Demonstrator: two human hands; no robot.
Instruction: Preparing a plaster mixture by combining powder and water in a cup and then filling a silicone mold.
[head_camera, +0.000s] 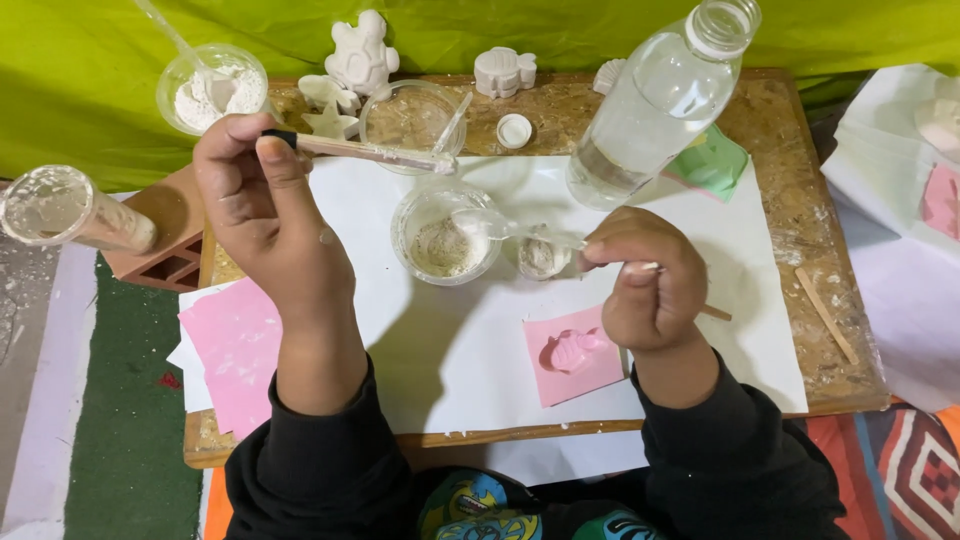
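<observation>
We raised our left hand (262, 205), pinching a thin brush (370, 152) level above the white paper (470, 350); our right hand (648, 285) gripped a clear spoon (515, 229) at the small cup (445, 238).

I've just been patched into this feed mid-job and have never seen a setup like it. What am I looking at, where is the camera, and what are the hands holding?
There is no machine here: one camera sits on a person's head and looks down at their two bare hands over a wooden board covered with white paper. The left hand holds a thin white-coated stick. The right hand holds a clear plastic spoon reaching into a small clear cup with pale residue. Nearby stand a clear bottle, a pink mould, white cast figures and a cup of white powder.
</observation>
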